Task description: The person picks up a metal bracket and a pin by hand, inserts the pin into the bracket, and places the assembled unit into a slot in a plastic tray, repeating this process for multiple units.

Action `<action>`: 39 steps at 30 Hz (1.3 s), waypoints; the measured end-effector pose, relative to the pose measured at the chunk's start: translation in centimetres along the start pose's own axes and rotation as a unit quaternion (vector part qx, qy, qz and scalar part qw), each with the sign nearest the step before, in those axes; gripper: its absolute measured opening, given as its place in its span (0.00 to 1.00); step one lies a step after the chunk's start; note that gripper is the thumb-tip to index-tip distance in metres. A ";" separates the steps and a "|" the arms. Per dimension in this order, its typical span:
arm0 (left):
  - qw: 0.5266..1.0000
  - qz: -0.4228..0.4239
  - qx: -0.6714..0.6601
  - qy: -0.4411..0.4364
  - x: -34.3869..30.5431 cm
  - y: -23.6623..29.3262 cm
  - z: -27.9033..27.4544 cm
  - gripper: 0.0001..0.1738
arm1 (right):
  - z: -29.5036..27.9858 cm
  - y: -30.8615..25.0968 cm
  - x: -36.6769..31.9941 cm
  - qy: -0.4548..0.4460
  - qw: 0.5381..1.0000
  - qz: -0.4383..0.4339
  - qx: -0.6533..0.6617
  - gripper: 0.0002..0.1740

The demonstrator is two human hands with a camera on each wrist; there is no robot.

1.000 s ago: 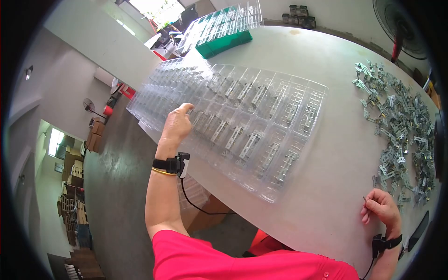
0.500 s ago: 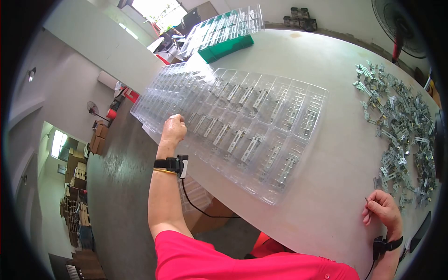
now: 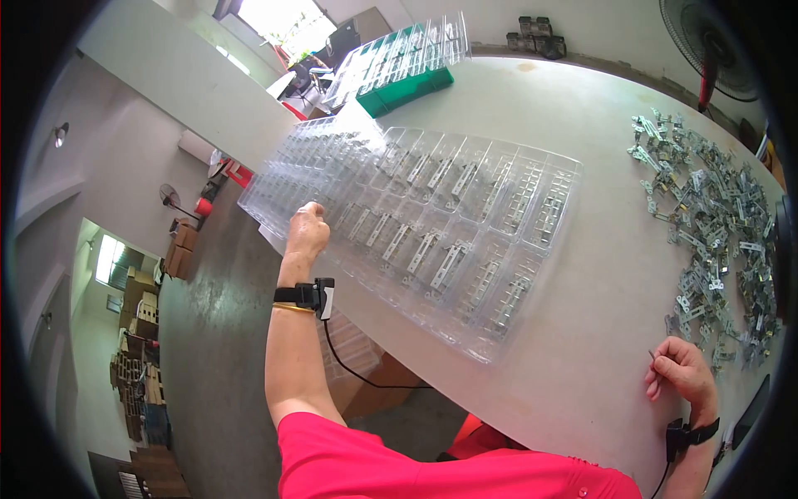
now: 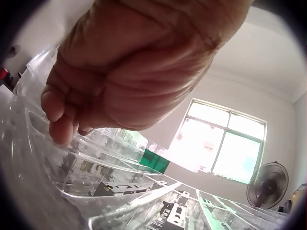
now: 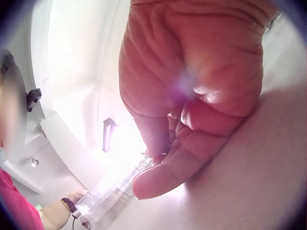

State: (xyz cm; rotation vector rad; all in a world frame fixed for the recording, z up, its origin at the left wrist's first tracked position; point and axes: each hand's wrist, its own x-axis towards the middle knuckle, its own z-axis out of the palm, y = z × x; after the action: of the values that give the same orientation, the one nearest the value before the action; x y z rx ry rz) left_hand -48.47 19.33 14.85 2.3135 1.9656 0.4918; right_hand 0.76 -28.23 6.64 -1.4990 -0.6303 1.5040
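Note:
My left hand is at the left part of clear plastic compartment trays, its fingers curled down. In the left wrist view its fingertips are right at the tray's dividers; I cannot tell whether they pinch anything. Slotted metal strip parts lie in compartments of the near tray, to the right of this hand. At the table's right front, my right hand pinches a small thin grey piece between thumb and forefinger. Its other fingers curl beneath, close over the tabletop.
A large heap of loose metal parts covers the table's right side, just beyond my right hand. Behind the trays, a green bin has more clear trays by it. A fan stands at the far right. The table edge runs below my left forearm.
My left hand has drawn slightly back and left over the tray, and its forefinger has gone from outstretched to curled. The right hand has stayed in place with the thin piece.

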 end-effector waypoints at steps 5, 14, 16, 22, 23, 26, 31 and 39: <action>0.993 0.107 -0.030 0.030 -3.0 7.1 -3.3 0.17 | 0.6 -1.1 -0.1 0.008 0.999 0.021 -0.024 0.06; 0.876 0.436 -0.204 0.008 -21.9 28.1 -6.5 0.17 | 0.5 -0.2 -0.4 -0.037 0.996 -0.014 -0.078 0.11; 0.825 0.518 -0.225 -0.016 -25.2 31.1 -6.7 0.18 | 0.4 0.1 -0.5 -0.082 0.991 -0.031 -0.101 0.11; 0.758 0.577 -0.280 -0.119 -28.2 39.8 -1.7 0.15 | 0.5 0.4 -2.4 -0.178 0.967 -0.046 -0.179 0.11; 0.770 0.553 -0.292 -0.130 -28.0 41.2 0.3 0.13 | 0.5 0.6 -2.6 -0.197 0.960 -0.052 -0.193 0.11; 0.783 0.528 -0.297 -0.140 -27.0 44.0 6.5 0.10 | 0.5 1.5 -3.1 -0.214 0.956 -0.040 -0.197 0.12; 0.768 0.568 -0.245 -0.168 -29.0 47.5 8.3 0.07 | -0.1 1.9 -3.5 -0.217 0.954 -0.082 -0.191 0.12; 0.744 0.612 -0.112 -0.244 -32.1 49.7 10.2 0.19 | -0.2 2.8 -3.4 -0.208 0.928 -0.188 -0.246 0.13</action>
State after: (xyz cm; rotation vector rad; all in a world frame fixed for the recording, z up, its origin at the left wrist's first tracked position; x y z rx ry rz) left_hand -2.64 -19.34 11.44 2.8049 -0.0302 0.0782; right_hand -0.14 -32.50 5.95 -1.3023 -1.5531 1.4219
